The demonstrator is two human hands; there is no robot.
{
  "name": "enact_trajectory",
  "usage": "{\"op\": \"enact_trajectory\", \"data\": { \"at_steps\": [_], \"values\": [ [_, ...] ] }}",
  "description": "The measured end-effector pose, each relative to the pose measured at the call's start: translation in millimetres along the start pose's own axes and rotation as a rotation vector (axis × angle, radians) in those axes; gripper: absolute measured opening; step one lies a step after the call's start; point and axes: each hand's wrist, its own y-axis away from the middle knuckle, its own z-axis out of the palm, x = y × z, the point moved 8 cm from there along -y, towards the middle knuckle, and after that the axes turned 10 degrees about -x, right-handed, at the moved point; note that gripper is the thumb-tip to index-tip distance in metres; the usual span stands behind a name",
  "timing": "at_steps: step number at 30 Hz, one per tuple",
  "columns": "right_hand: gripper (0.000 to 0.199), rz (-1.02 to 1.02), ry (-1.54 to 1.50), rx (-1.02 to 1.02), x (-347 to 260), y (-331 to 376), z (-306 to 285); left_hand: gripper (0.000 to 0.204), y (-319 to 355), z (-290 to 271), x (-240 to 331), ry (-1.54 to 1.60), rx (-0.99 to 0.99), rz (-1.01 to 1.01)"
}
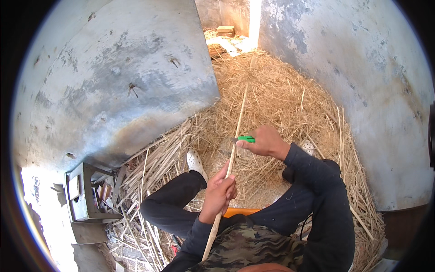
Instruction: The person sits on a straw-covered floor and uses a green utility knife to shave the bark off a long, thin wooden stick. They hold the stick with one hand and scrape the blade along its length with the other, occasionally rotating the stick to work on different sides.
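Note:
A long, pale strip of wood or bamboo [242,111] runs from my lap away toward the far end of the room, its far part over the heap of shavings. My left hand [218,195] is closed around it near my body. Farther along, my right hand [269,141] grips a green-handled knife [246,139], which crosses the strip. Its dark tip meets the strip's edge, though the blade is too small to make out clearly.
Curly shavings [281,95] cover the floor ahead. Loose strips [158,152] lie at the left, and more run along the right wall [362,68]. A box-like wooden stand [81,199] holds odds and ends. Between my legs shows an orange seat edge [240,211]; a white clog [195,159] is on my left foot.

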Motion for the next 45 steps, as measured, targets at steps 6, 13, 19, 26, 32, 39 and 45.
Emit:
{"op": "enact_trajectory", "data": {
  "at_steps": [6,13,19,26,32,39,45],
  "values": [
    [0.087,0.216,-0.166,0.076,77,-19,-24,0.056,26,12,-5,-0.277,-0.02,-0.04],
    [0.073,-0.2,-0.026,0.219,-10,15,-2,0.056,31,9,9,-0.259,-0.002,0.015],
    [0.081,0.16,-0.196,0.155,79,-6,-26,0.055,50,37,-6,-0.238,-0.084,-0.05],
    [0.076,-0.145,-0.225,0.12,7,11,-8,0.054,44,17,10,-0.443,-0.038,0.025],
    [0.075,0.005,-0.227,0.256,37,-2,-35,0.056,50,35,13,-0.385,-0.021,-0.057],
    [0.08,0.232,-0.27,0.307,113,-8,-55,0.056,73,39,-5,-0.327,-0.028,-0.128],
    [0.074,-0.142,-0.144,0.193,-1,20,-15,0.056,60,27,21,-0.521,-0.006,0.031]
  ]
}}
